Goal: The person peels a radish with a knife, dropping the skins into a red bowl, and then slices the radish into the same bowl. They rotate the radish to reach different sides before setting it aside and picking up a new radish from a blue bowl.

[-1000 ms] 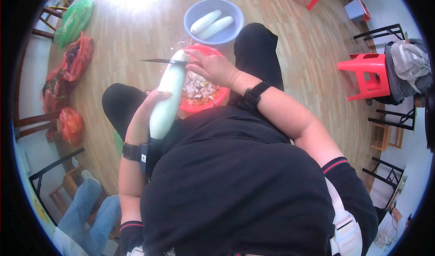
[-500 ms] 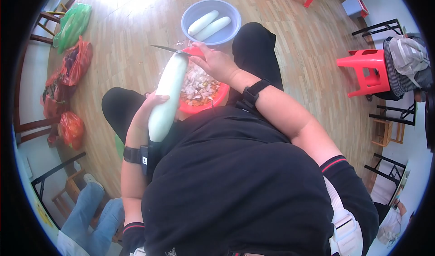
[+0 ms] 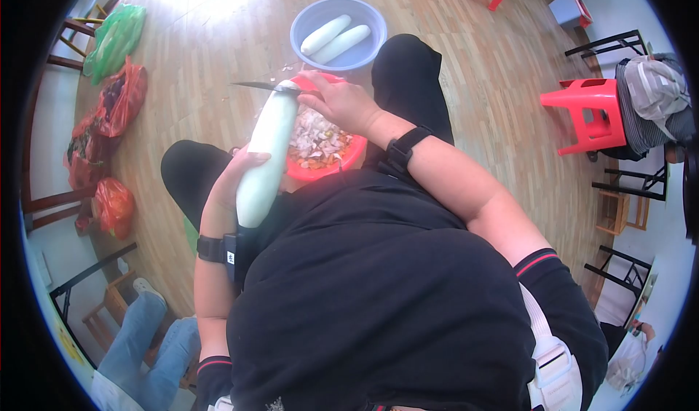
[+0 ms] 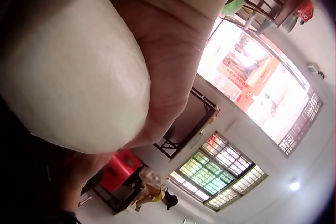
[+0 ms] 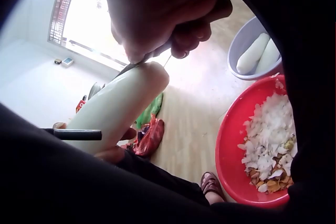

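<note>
My left hand (image 3: 245, 168) grips a long white radish (image 3: 268, 149) round its side, slanting up and away from my lap. A knife (image 3: 255, 85) is in my right hand (image 3: 346, 107), its dark blade lying across the far end of the radish. In the right wrist view the blade sits against the radish's smooth surface (image 5: 118, 100), and the curled fingers (image 5: 191, 37) wrap the handle. Below the hands a red basin (image 3: 358, 155) holds white peelings and orange bits. The left wrist view is mostly filled by the radish's blunt near end (image 4: 79, 71).
Past the red basin, a blue-grey basin (image 3: 378, 43) contains two white radishes (image 3: 342, 44). Red bags (image 3: 115, 207) and a green bag (image 3: 116, 41) lie along the left. A red stool (image 3: 590, 109) stands at right, beside a seated person. Another person's jeans (image 3: 149, 345) show lower left.
The knife went from lying across the radish up to its far tip, then came back down across that end. The left hand has kept its grip, with the radish nearly still.
</note>
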Tool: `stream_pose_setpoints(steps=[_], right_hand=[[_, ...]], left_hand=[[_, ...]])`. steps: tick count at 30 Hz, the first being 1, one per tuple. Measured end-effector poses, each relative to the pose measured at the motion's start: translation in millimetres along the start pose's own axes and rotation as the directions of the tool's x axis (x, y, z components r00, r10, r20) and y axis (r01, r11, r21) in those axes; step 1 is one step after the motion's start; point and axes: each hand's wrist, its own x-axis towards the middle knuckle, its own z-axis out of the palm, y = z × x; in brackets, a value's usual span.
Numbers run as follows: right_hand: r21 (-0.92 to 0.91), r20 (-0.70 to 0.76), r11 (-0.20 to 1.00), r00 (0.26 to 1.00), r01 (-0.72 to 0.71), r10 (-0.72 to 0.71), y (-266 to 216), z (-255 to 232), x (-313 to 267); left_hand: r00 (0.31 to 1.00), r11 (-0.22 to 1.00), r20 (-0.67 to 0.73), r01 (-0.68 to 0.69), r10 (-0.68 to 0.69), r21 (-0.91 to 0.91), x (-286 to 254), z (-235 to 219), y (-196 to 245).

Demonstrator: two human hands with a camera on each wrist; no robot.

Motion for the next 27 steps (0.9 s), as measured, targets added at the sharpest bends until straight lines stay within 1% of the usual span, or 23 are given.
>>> stream_pose_setpoints(steps=[2, 3, 5, 6, 8, 9, 11, 12, 14, 15, 17, 18, 20, 21, 23, 27], right_hand=[[-0.041, 0.069, 0.98, 0.978, -0.194, 0.196, -1, -7, 2], [-0.041, 0.068, 0.98, 0.978, -0.195, 0.197, 2, -9, 2], [-0.014, 0.071, 0.958, 0.955, -0.286, 0.287, 4, -9, 4], [-0.016, 0.072, 0.958, 0.955, -0.288, 0.288, 5, -8, 4], [0.128, 0.075, 0.948, 0.956, -0.291, 0.283, 10, -2, 3], [0.125, 0.084, 0.95, 0.957, -0.287, 0.278, 12, 1, 3], [0.28, 0.024, 0.929, 0.969, -0.242, 0.245, 17, 6, 3], [0.279, 0.029, 0.93, 0.97, -0.239, 0.241, 12, 2, 4], [0.247, 0.087, 0.935, 0.967, -0.254, 0.24, 2, -8, 4], [0.247, 0.092, 0.935, 0.967, -0.253, 0.237, 1, -6, 4], [0.231, 0.092, 0.971, 0.995, -0.061, 0.041, -1, 0, 2], [0.232, 0.097, 0.971, 0.995, -0.06, 0.038, -5, 0, 1], [0.149, 0.077, 0.981, 0.987, 0.126, -0.139, -14, -1, 0], [0.151, 0.081, 0.98, 0.987, 0.128, -0.142, -16, 1, 0], [0.107, 0.09, 0.978, 0.978, 0.178, -0.188, -18, 2, 0], [0.095, 0.092, 0.97, 0.968, 0.223, -0.232, -20, -1, -3]], left_hand=[[1.0, 1.0, 0.002, -0.013, 0.013, 0.027, 0, -2, -1], [1.0, 1.0, 0.003, -0.012, 0.012, 0.028, -1, 1, -2], [0.998, 0.999, 0.041, -0.048, 0.048, 0.018, -6, 2, -2], [0.998, 0.999, 0.043, -0.047, 0.047, 0.017, -6, 0, -2], [0.997, 0.997, 0.051, -0.06, 0.058, 0.045, -2, -6, -3], [0.997, 0.997, 0.047, -0.064, 0.062, 0.037, -1, -7, -4], [0.999, 0.997, 0.009, -0.049, 0.048, 0.053, 0, -7, -4], [0.999, 0.997, 0.005, -0.052, 0.051, 0.049, 0, -7, -3], [0.998, 0.998, -0.018, -0.06, 0.06, 0.031, -1, -5, -4], [0.998, 0.998, -0.021, -0.061, 0.062, 0.027, -1, -5, -4], [0.995, 0.996, -0.064, -0.08, 0.082, 0.034, 3, -6, -5], [0.994, 0.996, -0.068, -0.081, 0.083, 0.029, 6, -9, -7], [0.993, 0.994, -0.079, -0.087, 0.092, 0.063, 14, -16, -10], [0.992, 0.994, -0.083, -0.089, 0.093, 0.059, 17, -16, -9], [0.996, 0.994, -0.041, -0.075, 0.078, 0.08, 23, -15, -9], [0.995, 0.992, -0.061, -0.073, 0.079, 0.1, 30, -14, -11]])
